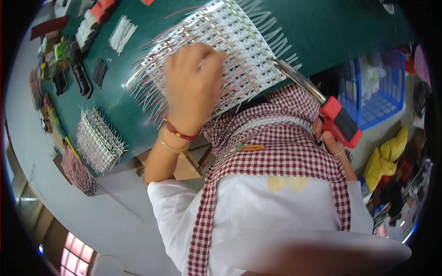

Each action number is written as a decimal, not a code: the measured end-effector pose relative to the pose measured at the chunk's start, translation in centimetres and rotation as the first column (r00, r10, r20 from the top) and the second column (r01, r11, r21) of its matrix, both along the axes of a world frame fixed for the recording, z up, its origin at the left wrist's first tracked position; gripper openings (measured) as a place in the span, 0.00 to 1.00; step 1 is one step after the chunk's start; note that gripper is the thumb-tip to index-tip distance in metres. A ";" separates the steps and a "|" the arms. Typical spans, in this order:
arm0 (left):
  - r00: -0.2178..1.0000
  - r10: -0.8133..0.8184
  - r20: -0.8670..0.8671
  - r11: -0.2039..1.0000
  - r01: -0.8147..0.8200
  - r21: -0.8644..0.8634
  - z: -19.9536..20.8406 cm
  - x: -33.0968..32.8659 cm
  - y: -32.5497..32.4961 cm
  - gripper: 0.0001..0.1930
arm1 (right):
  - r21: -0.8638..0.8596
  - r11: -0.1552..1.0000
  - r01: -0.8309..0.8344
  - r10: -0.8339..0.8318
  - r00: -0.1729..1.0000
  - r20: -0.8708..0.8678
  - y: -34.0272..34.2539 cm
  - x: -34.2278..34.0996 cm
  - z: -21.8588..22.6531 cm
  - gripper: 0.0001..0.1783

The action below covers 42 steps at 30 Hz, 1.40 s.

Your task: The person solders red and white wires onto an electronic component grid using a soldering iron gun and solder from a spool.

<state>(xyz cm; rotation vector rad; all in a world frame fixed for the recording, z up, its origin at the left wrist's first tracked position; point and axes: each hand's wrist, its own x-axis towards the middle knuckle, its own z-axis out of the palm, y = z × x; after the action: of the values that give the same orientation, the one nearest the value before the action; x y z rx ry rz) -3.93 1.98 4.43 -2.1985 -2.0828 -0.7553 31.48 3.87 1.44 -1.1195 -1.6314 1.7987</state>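
Observation:
A white panel of small circuit boards [255, 57] lies on the green table [322, 32], with many thin red and white wires standing out of its left part. Above those wires is my left hand [193, 80], its fingers curled closed and slightly blurred. Whatever they pinch is hidden from view. My right hand [328, 140], partly hidden, is closed around a pistol-shaped red and black soldering gun [341, 123]. Its long metal barrel points up and left, with the tip at the panel's right edge.
At the left stand a stack of wired boards [99, 142] and a bundle of pinkish wires [79, 171]. White strips [123, 35], black strips [100, 72] and a black-handled tool [80, 76] lie farther back. A blue plastic basket [359, 96] and yellow bag [386, 156] are on the right.

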 end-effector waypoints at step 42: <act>0.944 0.312 -0.108 0.950 -0.305 0.071 -3.1 -16.2 0.6 0.02 | 0.027 0.966 0.257 -0.239 0.928 -0.286 1.9 -3.7 1.0 0.31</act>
<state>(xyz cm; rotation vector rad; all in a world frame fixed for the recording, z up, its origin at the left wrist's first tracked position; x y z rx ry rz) -20.15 2.60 1.31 -1.7786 -2.2411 -0.6272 27.74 5.81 2.45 -0.9448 -1.3083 1.6428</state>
